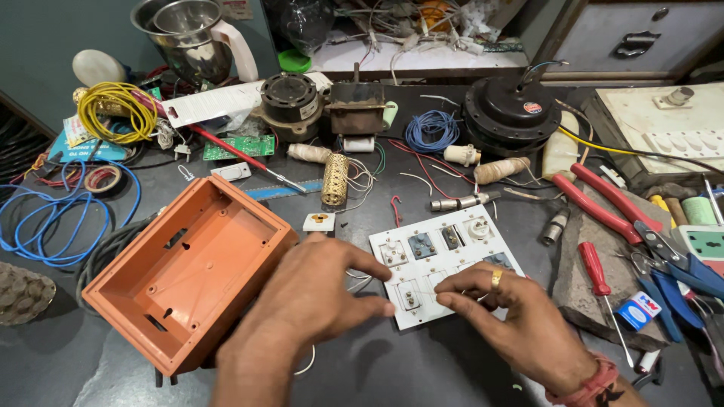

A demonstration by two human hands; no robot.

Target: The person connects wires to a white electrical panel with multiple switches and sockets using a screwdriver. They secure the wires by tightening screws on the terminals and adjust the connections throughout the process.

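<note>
A white switch plate (445, 260) lies back side up on the dark bench, with several small grey switch and socket modules set in it. My left hand (317, 294) rests at the plate's near left edge, its thumb and forefinger apart and pointing at a module. From the right, my right hand (520, 320) pinches at a module near the plate's front edge; it wears a gold ring and a red wrist thread. An open orange plastic box (188, 267) sits just left of my left hand.
Red-handled pliers (611, 203), a red screwdriver (599, 275) and blue-handled cutters (679, 271) lie at the right. Coils of blue wire (53, 218) and yellow wire (113, 109) lie at the left. Motors (290, 102), a black fan motor (509, 109) and a steel mixer jar (188, 34) stand behind.
</note>
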